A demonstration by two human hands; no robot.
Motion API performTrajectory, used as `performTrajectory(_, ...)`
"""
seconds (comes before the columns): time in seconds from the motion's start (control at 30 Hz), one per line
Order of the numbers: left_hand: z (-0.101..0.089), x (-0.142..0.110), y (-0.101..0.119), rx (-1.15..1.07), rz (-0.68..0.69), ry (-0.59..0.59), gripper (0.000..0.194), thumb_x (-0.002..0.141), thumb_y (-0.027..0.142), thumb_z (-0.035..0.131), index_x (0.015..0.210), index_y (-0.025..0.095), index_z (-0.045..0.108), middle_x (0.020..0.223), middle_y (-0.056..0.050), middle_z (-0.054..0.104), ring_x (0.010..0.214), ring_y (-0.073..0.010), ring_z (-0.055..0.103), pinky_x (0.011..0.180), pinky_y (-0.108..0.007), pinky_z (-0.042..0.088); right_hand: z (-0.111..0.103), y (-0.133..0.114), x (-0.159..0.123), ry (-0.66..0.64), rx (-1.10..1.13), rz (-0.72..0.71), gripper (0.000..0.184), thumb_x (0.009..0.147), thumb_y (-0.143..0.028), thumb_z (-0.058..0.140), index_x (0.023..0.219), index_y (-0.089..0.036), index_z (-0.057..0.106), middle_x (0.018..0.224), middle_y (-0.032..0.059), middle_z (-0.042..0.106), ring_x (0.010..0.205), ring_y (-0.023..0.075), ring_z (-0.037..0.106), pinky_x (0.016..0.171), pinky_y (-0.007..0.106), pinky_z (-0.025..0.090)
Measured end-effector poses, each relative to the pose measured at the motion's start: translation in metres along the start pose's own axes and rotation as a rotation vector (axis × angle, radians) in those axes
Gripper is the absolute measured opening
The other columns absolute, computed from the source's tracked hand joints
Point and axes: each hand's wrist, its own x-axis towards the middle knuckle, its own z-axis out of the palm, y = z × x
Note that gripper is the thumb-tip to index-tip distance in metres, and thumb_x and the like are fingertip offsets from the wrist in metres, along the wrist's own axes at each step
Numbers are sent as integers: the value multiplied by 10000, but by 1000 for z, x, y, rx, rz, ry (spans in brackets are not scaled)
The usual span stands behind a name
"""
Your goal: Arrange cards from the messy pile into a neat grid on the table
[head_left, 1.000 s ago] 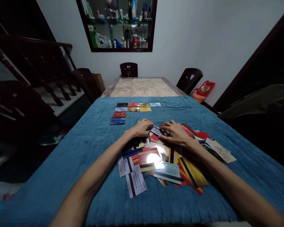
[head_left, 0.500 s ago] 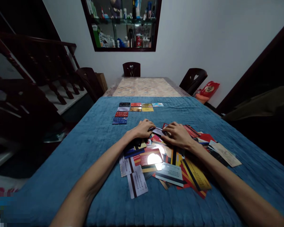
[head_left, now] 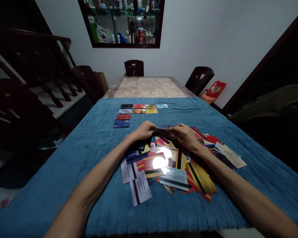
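Note:
Between my two hands a card [head_left: 163, 130] is held up, tilted so that mostly its narrow side faces me. My left hand [head_left: 144, 131] pinches its left end, and my right hand [head_left: 185, 135] grips its right end. Below them spreads a loose pile of plastic cards, face up and face down. In it lie a pale card [head_left: 174, 178] with a dark stripe, a yellow card [head_left: 201, 177], an orange-red card [head_left: 156, 161] with a bright glare and a lilac card [head_left: 140, 189]. My hands cover some of the pile's far side.
Farther off, several cards lie in neat rows, with a black card [head_left: 126, 106] at the top left and a blue card [head_left: 121, 124] at the bottom. A blue cloth [head_left: 94, 145] covers the near table. Dark chairs [head_left: 200, 79] stand around it.
Both hands have lifted the card from the pile, and it now tilts on edge between them. The view has shifted slightly, while the rows of cards look the same.

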Motion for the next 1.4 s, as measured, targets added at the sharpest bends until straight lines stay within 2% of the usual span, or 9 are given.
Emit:
performTrajectory(0.17,2,0,1,-23,-28,43,308,810,106,538,985,165,784,922,-39,766,882,-186,670,826,-262,502,2,-2,-1,21,31,69,311,924,-217,477,1118,-188,717,968,109,715,869,229,598,784,334,442)
performTrajectory(0.33,3,0,1,-28,-48,42,341,789,74,532,1003,161,783,956,-50,775,881,-187,686,818,-252,502,2,-4,-2,6,31,82,284,900,-191,498,1091,-183,708,941,99,711,830,220,584,762,322,420)
performTrajectory(0.53,4,1,0,-58,-65,61,318,784,91,542,981,153,783,920,-35,779,857,-174,691,816,-250,510,1,-2,-1,-57,19,50,176,910,-235,510,911,-197,682,881,90,706,846,228,557,746,315,407)
performTrajectory(0.7,4,1,3,-115,-80,87,316,788,101,545,988,155,784,927,-29,780,850,-167,689,816,-247,514,-1,-3,2,-29,29,46,242,931,-306,500,780,-205,660,838,97,692,840,239,545,769,348,421)
performTrajectory(0.87,2,1,7,-106,-82,80,292,782,89,565,955,168,786,934,-26,780,859,-173,690,806,-251,514,-6,-10,4,139,146,81,229,926,-304,494,953,-217,704,912,96,706,925,264,578,820,386,455)
performTrajectory(1.03,-1,2,13,-116,-36,137,241,808,111,593,940,179,783,977,-34,778,943,-186,684,902,-287,512,-12,-23,6,265,128,97,268,958,-302,443,1025,-200,681,970,110,700,931,257,596,833,379,456)
performTrajectory(1.13,-4,1,21,-133,-20,172,234,811,122,607,966,176,775,991,-40,775,959,-188,679,922,-304,515,-15,-27,7,271,58,75,270,975,-293,433,1053,-200,675,980,113,709,960,265,586,862,388,426)
performTrajectory(1.4,-5,1,39,-217,24,234,188,828,189,640,971,190,763,993,-28,764,966,-179,670,903,-300,520,-11,-29,12,176,-84,22,272,982,-291,456,1068,-226,706,971,96,729,957,264,553,856,387,373)
